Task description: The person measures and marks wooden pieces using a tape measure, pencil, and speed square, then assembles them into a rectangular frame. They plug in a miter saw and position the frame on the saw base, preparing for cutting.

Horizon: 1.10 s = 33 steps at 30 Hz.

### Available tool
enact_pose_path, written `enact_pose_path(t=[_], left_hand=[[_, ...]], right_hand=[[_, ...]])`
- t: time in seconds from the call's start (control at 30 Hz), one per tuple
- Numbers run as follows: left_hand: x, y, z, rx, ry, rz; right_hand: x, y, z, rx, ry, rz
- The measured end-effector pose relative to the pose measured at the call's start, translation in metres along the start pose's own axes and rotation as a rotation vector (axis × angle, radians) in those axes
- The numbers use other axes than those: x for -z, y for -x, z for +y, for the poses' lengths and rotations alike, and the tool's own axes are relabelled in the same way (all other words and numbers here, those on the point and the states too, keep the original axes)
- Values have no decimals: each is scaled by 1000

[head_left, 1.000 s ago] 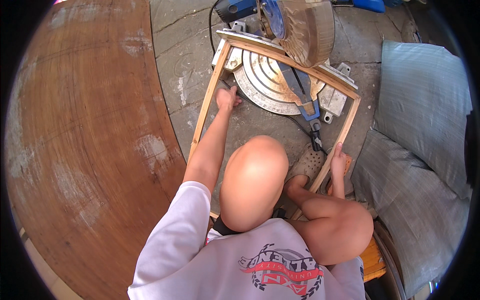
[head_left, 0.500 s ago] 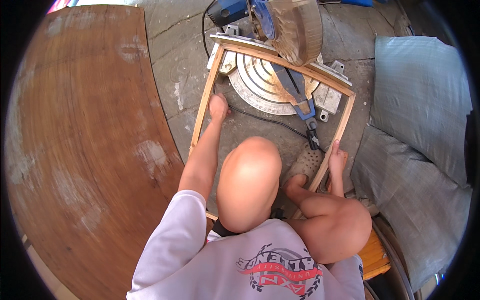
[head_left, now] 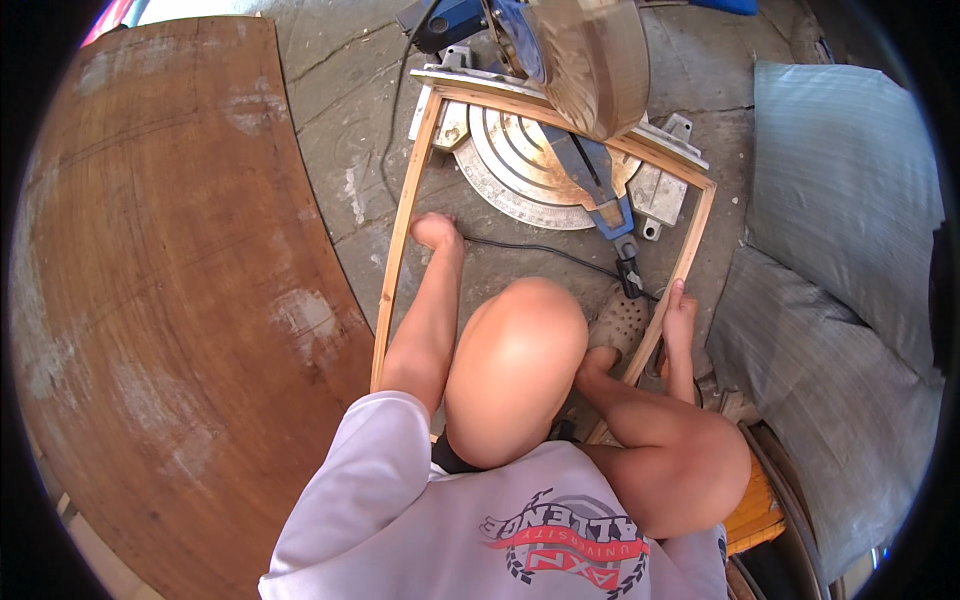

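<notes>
the wooden frame (head_left: 405, 230) lies across the base of the mitre saw (head_left: 560, 150) on the concrete floor (head_left: 340, 120), its far rail under the saw head, its side rails running back toward the person's knees. left hand (head_left: 436, 230) is on the inner edge of the left rail, fingers curled together; whether they clamp the wood, cannot tell. right hand (head_left: 680, 310) is wrapped around the right rail, fingers closed on it. a black cable (head_left: 540, 250) crosses the floor inside the frame. a brown wooden board (head_left: 170, 280) lies to the left, grey sacks (head_left: 840, 200) to the right.
</notes>
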State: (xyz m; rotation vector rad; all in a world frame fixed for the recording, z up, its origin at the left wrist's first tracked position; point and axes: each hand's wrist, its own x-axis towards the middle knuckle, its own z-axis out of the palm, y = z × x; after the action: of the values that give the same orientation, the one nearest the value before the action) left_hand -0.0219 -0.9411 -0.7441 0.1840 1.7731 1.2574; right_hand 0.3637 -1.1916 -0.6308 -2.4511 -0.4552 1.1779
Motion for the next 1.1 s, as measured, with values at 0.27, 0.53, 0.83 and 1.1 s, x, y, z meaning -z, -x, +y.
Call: enact_pose_path(t=[0.27,0.53,0.83,1.1], left_hand=[[9,108,82,415,-946,-365],[-137,166,157,19,-1270,-1475],[-209,247,41,381,-1400,-1408],[-248,249,-39,321,-418,-649]], right_hand=[[-1,0,2,21,39,32],[-6,-5,5,4,27,33],[-7,-1,-4,-30,18,4],[-7,-9,7,-60,-31,-47]])
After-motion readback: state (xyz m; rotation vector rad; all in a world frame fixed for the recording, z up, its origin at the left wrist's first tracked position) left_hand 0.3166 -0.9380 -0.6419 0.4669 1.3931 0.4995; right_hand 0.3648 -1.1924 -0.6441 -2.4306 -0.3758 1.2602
